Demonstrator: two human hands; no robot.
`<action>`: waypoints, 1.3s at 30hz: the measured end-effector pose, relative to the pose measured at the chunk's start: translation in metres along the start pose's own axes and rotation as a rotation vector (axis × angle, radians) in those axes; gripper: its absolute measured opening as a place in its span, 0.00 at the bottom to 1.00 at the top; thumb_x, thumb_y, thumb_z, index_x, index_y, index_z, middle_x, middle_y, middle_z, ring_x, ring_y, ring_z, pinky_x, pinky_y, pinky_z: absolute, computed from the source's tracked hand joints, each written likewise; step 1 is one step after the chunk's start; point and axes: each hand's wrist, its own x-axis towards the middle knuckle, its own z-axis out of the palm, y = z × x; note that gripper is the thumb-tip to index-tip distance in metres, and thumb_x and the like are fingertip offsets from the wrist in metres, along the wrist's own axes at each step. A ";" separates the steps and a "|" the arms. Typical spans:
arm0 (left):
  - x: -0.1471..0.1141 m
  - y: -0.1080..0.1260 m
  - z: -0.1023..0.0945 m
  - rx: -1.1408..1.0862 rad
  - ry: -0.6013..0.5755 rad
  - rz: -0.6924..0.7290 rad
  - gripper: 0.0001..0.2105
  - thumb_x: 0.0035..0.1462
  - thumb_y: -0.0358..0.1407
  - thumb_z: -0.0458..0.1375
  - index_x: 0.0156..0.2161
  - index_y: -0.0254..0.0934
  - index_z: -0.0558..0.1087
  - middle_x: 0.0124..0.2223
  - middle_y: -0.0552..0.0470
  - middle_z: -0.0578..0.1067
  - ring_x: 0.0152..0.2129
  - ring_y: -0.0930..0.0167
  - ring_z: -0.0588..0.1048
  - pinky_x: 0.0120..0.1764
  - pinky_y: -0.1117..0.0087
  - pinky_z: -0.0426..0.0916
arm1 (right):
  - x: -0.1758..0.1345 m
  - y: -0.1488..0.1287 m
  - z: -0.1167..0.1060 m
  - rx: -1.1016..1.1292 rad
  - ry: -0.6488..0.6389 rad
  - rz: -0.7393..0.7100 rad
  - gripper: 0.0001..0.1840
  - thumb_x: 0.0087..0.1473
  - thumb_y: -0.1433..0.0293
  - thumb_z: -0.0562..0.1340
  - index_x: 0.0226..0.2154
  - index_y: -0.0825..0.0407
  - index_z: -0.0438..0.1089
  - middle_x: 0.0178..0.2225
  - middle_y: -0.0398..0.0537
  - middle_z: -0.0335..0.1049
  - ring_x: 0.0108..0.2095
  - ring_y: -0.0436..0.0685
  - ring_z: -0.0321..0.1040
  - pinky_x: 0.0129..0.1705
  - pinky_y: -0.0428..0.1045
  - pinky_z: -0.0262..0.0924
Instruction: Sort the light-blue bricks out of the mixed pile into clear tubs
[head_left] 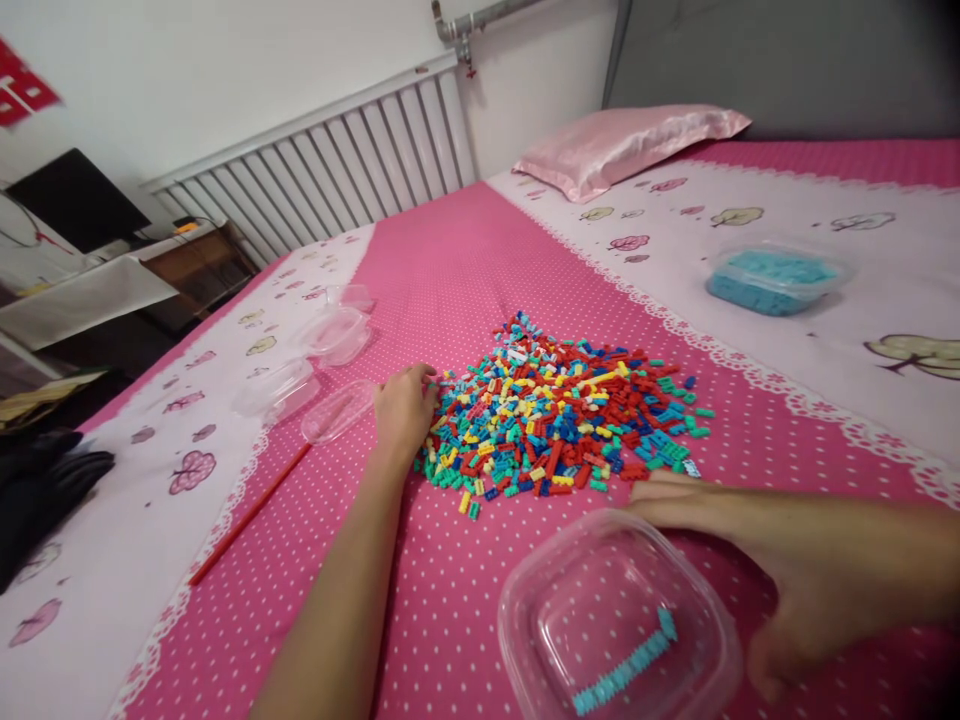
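Bed (pixel 465 260), pink dotted cover with pale side bands, carries everything. Pink pillow (pixel 626 145) at its head end, towards the far right corner.

Pile of small bricks (pixel 555 420), red, blue, teal and yellow, spread near the middle of the pink band.

Clear tub (pixel 619 610) at the near edge, just in front of the pile; a short row of joined teal bricks (pixel 626 665) lies in it.

Lidded tub of blue bricks (pixel 772 278) on the right pale band, well apart from the pile.

Empty clear tubs and lids (pixel 330 345) clustered on the left pale band. Thin red stick (pixel 251 512) lies slantwise near the left border of the pink band.

Left hand (pixel 405 405): curled narrow, fingertips in the pile's left edge; whether it pinches a brick I cannot tell.

Right hand (pixel 765 555): flat, fingers spread wide, holding nothing, between the pile's near right edge and the clear tub, beside its rim.
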 end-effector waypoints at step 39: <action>-0.143 0.088 -0.084 -0.272 -0.275 0.952 0.14 0.71 0.30 0.43 0.31 0.40 0.61 0.28 0.58 0.63 0.27 0.69 0.58 0.38 0.58 0.48 | -0.008 0.018 0.002 0.166 0.127 -0.243 0.61 0.34 0.59 0.78 0.68 0.39 0.53 0.63 0.45 0.63 0.62 0.68 0.61 0.62 0.56 0.59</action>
